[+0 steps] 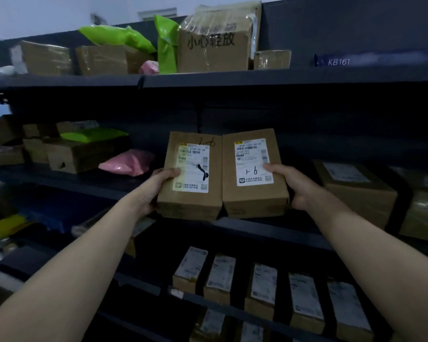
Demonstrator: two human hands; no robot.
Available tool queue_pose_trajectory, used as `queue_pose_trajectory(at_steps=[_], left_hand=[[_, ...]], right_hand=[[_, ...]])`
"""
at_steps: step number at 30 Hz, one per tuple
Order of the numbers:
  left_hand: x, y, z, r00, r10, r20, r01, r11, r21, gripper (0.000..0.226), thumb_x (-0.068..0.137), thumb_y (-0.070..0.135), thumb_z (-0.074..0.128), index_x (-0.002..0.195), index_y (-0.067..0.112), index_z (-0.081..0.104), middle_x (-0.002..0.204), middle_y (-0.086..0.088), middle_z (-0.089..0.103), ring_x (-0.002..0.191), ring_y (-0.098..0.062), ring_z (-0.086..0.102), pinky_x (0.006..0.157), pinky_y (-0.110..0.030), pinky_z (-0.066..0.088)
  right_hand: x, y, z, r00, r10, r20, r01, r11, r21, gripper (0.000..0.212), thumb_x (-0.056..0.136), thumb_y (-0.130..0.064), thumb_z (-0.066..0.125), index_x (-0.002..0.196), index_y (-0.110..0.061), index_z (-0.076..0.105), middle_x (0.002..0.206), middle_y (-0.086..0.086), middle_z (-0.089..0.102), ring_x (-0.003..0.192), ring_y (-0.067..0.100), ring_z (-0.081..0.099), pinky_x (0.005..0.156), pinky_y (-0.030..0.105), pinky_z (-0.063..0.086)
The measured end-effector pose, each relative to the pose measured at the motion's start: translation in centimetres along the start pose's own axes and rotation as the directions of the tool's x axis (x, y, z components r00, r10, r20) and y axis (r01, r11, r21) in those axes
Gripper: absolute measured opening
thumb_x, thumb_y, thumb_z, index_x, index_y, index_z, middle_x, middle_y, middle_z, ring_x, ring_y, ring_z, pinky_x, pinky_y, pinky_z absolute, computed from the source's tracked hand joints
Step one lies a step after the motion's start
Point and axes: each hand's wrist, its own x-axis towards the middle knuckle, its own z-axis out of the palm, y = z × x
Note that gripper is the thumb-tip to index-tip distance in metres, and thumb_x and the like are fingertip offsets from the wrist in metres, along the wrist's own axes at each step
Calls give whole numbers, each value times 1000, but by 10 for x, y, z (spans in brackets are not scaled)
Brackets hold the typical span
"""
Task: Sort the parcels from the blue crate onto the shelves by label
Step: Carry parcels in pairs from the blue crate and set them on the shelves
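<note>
Pink mailer [126, 162] lies left of the left hand [158, 191], whose grip is curled round the left parcel [190, 176] – thumb on the label. The right parcel [253, 174] touches it side by side, with the right hand [292, 186] grip curled round its outer edge. Both are at the shelf [269, 228] front edge – resting or not, can't tell. Big carton [356, 191] near right of that grip.

Two hands, the left hand [158, 191] and right hand [292, 186], hold two cardboard parcels, a left parcel [190, 206] and right parcel [255, 201]; the shelves [257, 77] carry three green bags [116, 35], two pink bags [127, 164] and a row of five labelled boxes [261, 290].
</note>
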Motion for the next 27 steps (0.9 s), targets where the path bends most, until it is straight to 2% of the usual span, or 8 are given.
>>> queue_pose_trajectory(at_steps=[3, 7, 11, 15, 19, 23, 25, 27], left_hand=[[29, 15, -12, 987, -99, 123, 88, 992, 89, 70, 59, 55, 75, 120, 22, 61, 112, -9, 71, 107, -30, 64, 98, -51, 45], [59, 27, -16, 956, -163, 244, 121, 977, 178, 56, 63, 59, 71, 108, 26, 68, 103, -5, 74, 95, -26, 68, 84, -44, 51], [78, 32, -15, 939, -236, 251, 189, 961, 200, 54, 63, 61, 71, 103, 24, 67, 89, -5, 76, 86, -26, 69, 68, -37, 51], [92, 33, -16, 936, -280, 212, 228, 944, 238, 54, 68, 57, 70, 107, 20, 63, 98, -11, 72, 98, -32, 62, 79, -48, 48], [101, 33, -21, 939, -274, 210, 220, 943, 248, 51, 73, 54, 69, 109, 19, 60, 107, -13, 67, 101, -33, 60, 90, -54, 46], [106, 36, -18, 971, -139, 196, 99, 974, 204, 54, 81, 45, 67, 124, 14, 57, 113, -10, 65, 99, -25, 62, 82, -41, 51], [104, 39, -12, 990, 74, 119, -107, 948, 300, 64, 82, 43, 68, 135, 12, 48, 126, -1, 56, 106, -19, 56, 86, -32, 47], [96, 47, -7, 938, 315, 147, -347, 823, 450, 68, 79, 44, 71, 136, 18, 44, 123, 8, 47, 107, -13, 50, 80, -23, 42]], right_hand=[[6, -2, 11, 990, 79, -120, -82, 996, -18, 45, 67, -49, 78, 104, -24, 72, 104, 8, 74, 99, 30, 66, 85, 46, 50], [3, -5, 17, 955, 160, -249, -167, 986, -5, 50, 64, -53, 78, 105, -27, 67, 107, 11, 67, 100, 36, 59, 84, 56, 45], [5, -9, 19, 925, 203, -320, -207, 978, 22, 51, 64, -54, 77, 103, -24, 61, 108, 14, 62, 98, 39, 55, 72, 59, 45], [17, -7, 20, 916, 214, -340, -212, 976, 45, 56, 75, -55, 69, 120, -24, 57, 118, 16, 60, 107, 41, 53, 88, 67, 38], [26, -3, 25, 910, 195, -367, -195, 980, 36, 47, 84, -49, 64, 121, -21, 58, 114, 14, 62, 102, 37, 57, 80, 57, 47], [29, -8, 30, 904, 66, -422, -104, 992, -68, 38, 90, -32, 64, 122, -10, 61, 99, 10, 69, 80, 22, 66, 53, 28, 52], [28, -15, 34, 904, -71, -422, -50, 961, -270, 45, 90, -34, 65, 126, -9, 58, 112, 8, 67, 82, 15, 63, 57, 24, 50], [24, -25, 38, 911, -213, -354, -2, 855, -519, 54, 87, -42, 66, 132, -16, 53, 117, -1, 62, 84, 6, 56, 62, 18, 43]])
